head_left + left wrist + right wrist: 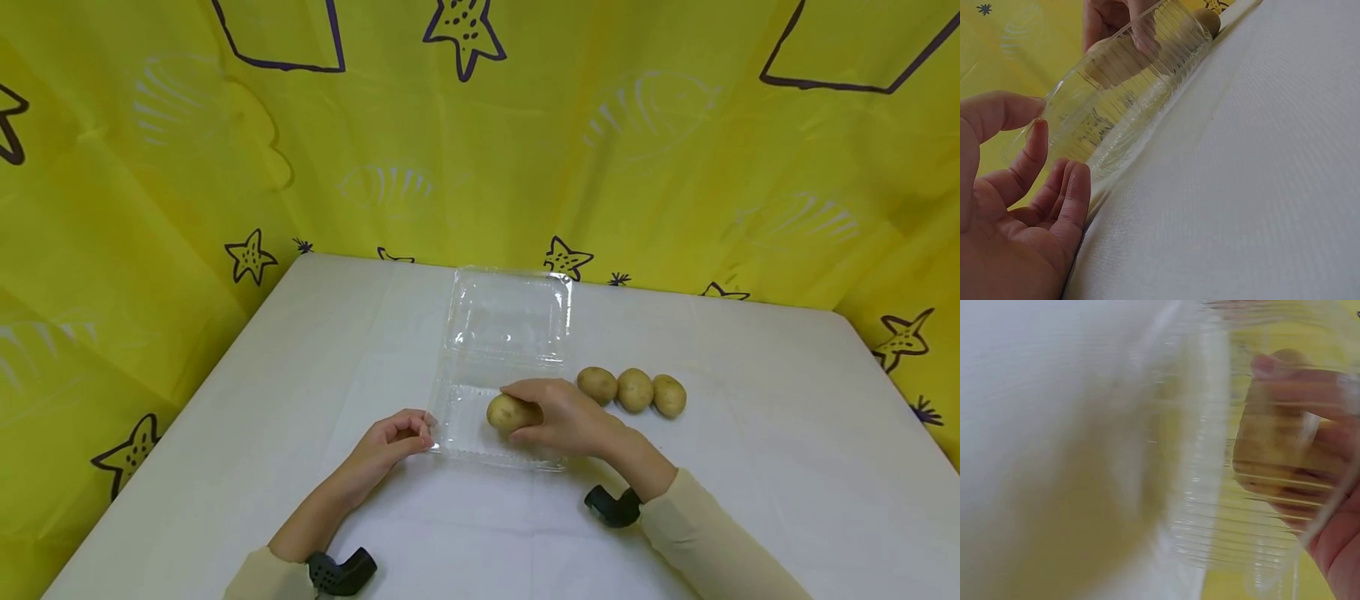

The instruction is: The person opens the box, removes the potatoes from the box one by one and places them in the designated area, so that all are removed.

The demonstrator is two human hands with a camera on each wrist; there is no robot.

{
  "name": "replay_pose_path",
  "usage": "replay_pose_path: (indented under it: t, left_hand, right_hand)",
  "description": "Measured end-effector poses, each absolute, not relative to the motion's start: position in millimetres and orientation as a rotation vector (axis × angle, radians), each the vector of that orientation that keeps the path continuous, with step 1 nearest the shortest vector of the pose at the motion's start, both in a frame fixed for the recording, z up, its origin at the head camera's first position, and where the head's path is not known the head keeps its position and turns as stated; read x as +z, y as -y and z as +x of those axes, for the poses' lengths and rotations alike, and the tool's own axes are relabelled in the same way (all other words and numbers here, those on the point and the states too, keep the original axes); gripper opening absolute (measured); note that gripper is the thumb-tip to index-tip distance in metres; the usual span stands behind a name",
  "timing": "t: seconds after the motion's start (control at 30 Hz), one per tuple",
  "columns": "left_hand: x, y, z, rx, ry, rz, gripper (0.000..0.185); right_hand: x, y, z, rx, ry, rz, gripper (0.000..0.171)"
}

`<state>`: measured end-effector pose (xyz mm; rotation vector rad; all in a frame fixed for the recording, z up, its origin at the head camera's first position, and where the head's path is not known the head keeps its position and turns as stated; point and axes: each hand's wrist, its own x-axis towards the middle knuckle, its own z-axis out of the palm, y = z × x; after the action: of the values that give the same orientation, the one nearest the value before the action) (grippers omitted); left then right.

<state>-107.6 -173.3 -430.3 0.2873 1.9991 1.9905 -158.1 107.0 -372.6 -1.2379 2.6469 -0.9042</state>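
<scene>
A clear plastic clamshell container (468, 446) lies with its lid (510, 321) folded back away from me. My left hand (390, 450) pinches the near left rim of the base between thumb and forefinger; the left wrist view shows this grip at the container's edge (1054, 94). Inside the base, my right hand (573, 417) holds a potato (507, 412) with fingers and thumb around it. Through the ribbed clear wall, the right wrist view shows this potato (1260, 447) in the fingers. Whether it touches the container floor I cannot tell.
Right of the container, three potatoes stand in a row: a left one (597, 386), a middle one (634, 390) and a right one (669, 396). A white cloth (750, 467) covers the table. Behind hangs a yellow patterned curtain (510, 167).
</scene>
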Motion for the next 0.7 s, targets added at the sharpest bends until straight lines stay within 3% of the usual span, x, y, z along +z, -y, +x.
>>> replay_pose_path:
  t: [0.23,0.7]
  left_hand:
    - [-430.5,172.2,-108.8,1.988,-1.993,0.303,0.014]
    - [-429.6,173.0,-108.0,1.999,-1.986,0.279,0.006]
  right_hand:
    - [-359.2,-114.6,-155.7,-0.963,-2.695,-1.231,0.051]
    - [-342.3,-137.9,-151.8,-0.994,-2.794,-1.285,0.053]
